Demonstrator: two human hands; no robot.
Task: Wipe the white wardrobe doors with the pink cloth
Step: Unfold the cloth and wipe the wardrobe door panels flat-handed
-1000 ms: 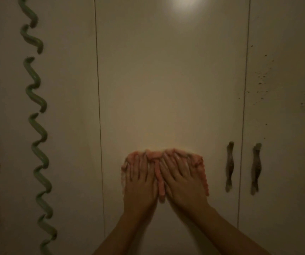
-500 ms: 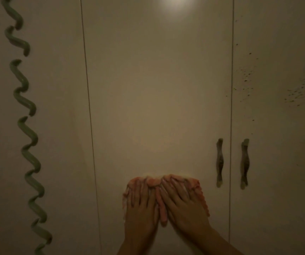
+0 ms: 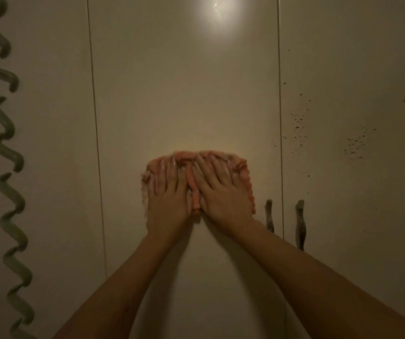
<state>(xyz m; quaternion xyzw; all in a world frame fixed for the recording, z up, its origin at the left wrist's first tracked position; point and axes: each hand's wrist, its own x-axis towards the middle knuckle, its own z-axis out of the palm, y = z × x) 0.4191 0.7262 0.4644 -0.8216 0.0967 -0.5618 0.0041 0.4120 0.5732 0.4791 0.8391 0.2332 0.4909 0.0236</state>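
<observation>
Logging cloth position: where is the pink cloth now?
Head view, centre: pink cloth on the middle door under left hand and right hand, left of a handle.

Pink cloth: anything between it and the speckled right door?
Yes. The left hand and right hand press the pink cloth on the middle door; the middle-door handle and right-door handle stand beside its lower right. Higher, the seam is bare.

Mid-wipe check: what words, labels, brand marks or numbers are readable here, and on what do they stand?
None: no readable text in view.
The middle door, the pink cloth, the door handles and the green spiral bear no writing.
The dark marks on the right door are specks, not letters.
</observation>
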